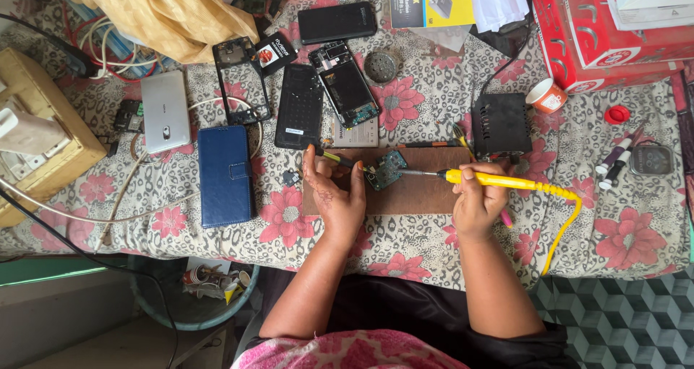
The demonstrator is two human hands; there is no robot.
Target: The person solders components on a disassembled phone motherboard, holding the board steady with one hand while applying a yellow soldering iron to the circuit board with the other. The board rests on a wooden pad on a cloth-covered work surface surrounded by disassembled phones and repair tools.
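My right hand (477,203) grips a yellow soldering iron (499,181), its metal tip pointing left at a small green circuit board (387,169). The board lies on a brown wooden board (419,194) in the middle of the table. My left hand (334,195) rests on the wooden board just left of the circuit board and holds a thin yellow-and-black tool (338,159) between thumb and fingers, its end reaching toward the circuit board. The iron's yellow cord (567,224) loops down to the right.
A flowered cloth (622,224) covers the table. Left of my hands lie a blue wallet case (225,174), a silver phone (165,111) and several opened black phones (345,83). A black box (501,125), paper cup (546,96) and red cartons (607,44) stand right. A bin (189,304) sits below.
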